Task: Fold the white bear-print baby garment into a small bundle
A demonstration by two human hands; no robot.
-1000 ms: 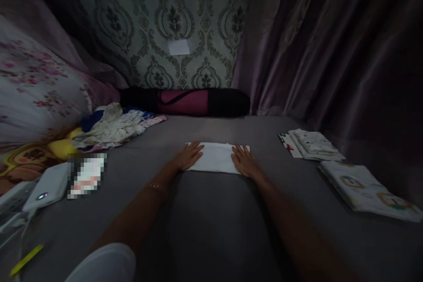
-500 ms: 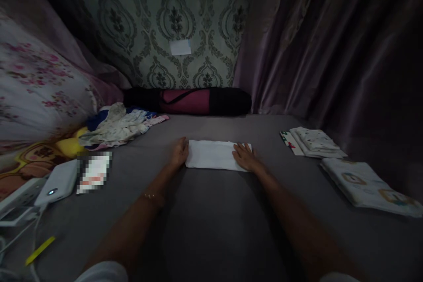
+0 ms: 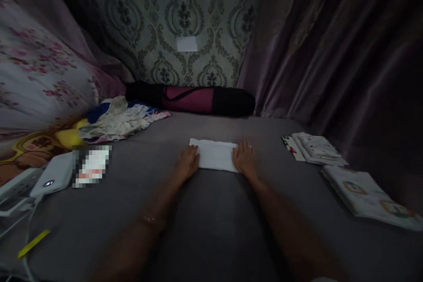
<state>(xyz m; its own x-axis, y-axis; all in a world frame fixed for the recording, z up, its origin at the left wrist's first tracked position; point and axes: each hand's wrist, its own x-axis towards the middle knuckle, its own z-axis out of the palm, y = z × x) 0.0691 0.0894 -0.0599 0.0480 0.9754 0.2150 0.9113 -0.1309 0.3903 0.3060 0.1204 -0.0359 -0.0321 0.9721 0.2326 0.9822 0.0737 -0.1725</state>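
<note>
Pressing flat at mid-frame, the folded white cloth [image 3: 215, 155] looked narrower than a moment earlier, so another fold seemed done. My left hand [image 3: 187, 164] and right hand [image 3: 243, 158] lay open-palmed on its two ends, gripping nothing. Folded stacks [image 3: 317, 146] sat at right, loose clothes [image 3: 119, 120] upper left.

A white folded cloth [image 3: 216, 154] lies flat on the grey bedsheet [image 3: 211, 224].

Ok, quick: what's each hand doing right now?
Left hand: open, palm down on the left end of the folded white cloth.
Right hand: open, flat on its right end, holding nothing.
</note>
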